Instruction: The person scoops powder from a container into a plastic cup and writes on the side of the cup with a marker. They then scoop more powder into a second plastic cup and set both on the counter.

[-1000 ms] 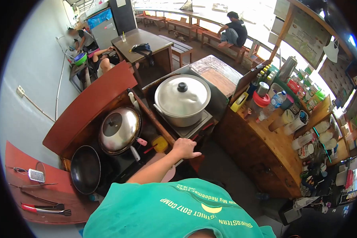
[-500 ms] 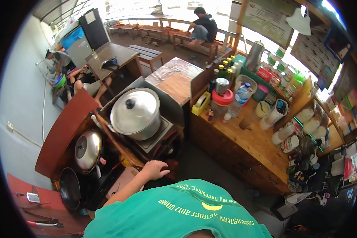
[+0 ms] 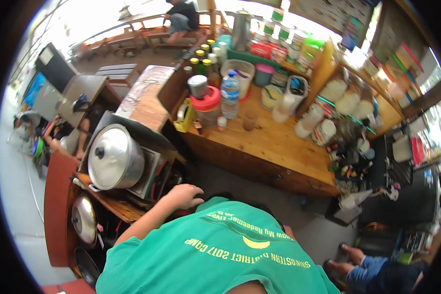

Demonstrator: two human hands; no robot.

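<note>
My left hand [image 3: 183, 196] is held in front of my green shirt [image 3: 225, 245], near the edge of the stove. Its fingers are spread a little and nothing is in them. Beyond it, to the left, a large lidded metal pot [image 3: 115, 158] stands on the gas stove [image 3: 144, 179]. My right hand is not visible. The wooden counter [image 3: 220, 144] across from me holds a water bottle [image 3: 230, 94], a red-lidded jar [image 3: 206, 103] and a yellow tape dispenser [image 3: 183, 116].
A lidded pan [image 3: 85, 220] and a black pan [image 3: 87, 267] are at the lower left. One person [image 3: 182, 19] sits on a bench at the back. Others are at the left. A person's legs [image 3: 350, 264] show at the lower right.
My view has turned to the right, so the pot and counter appear further left. The legs at the lower right have come into view. My left hand remains free.
</note>
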